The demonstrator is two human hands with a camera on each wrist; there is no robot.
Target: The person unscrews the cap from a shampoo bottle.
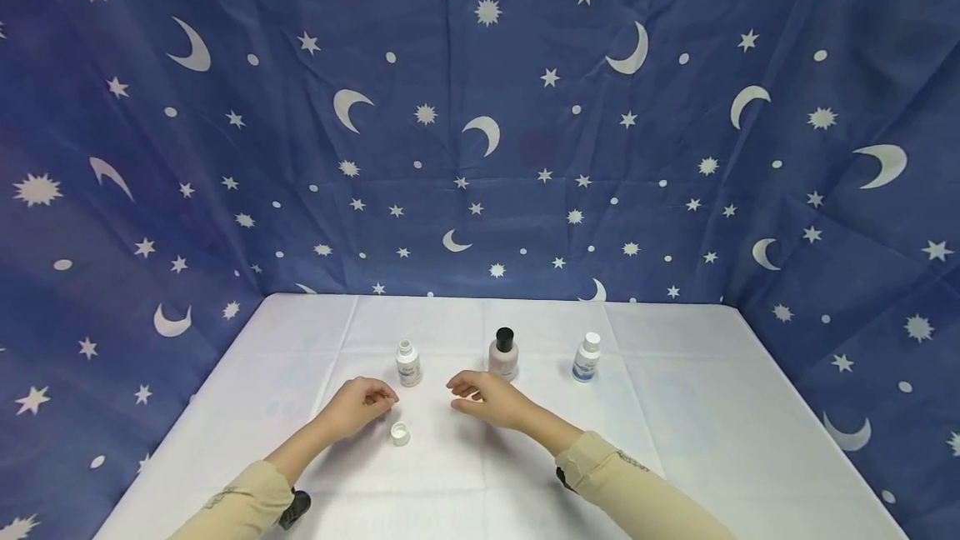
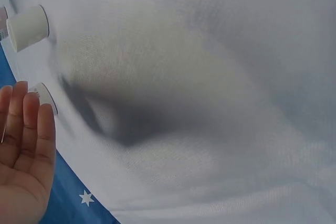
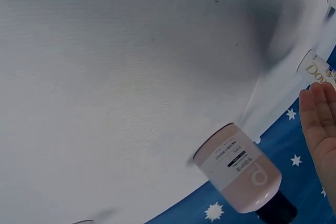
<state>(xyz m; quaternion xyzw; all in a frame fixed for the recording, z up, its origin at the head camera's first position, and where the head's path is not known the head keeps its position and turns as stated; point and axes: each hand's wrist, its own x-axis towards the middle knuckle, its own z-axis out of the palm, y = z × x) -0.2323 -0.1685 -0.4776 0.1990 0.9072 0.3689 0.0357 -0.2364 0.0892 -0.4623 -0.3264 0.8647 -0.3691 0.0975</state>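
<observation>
My left hand (image 1: 362, 405) hovers over the table at the left, its fingers loosely bent and holding nothing. Just beyond it stands a small white bottle (image 1: 408, 365) with no cap on its neck. A white screw cap (image 1: 401, 433) lies on the cloth, hollow side up, to the right of that hand. Nothing is in my right hand (image 1: 491, 398) either; its relaxed fingers point left, towards the uncapped bottle. In the right wrist view a pinkish bottle (image 3: 239, 171) with a black cap stands near this hand.
A second white bottle (image 1: 586, 359), capped and with a blue label, stands farther right. The table wears a white cloth (image 1: 697, 407) with fold creases. Behind and at both sides hangs a blue curtain (image 1: 517, 148) with moons and stars.
</observation>
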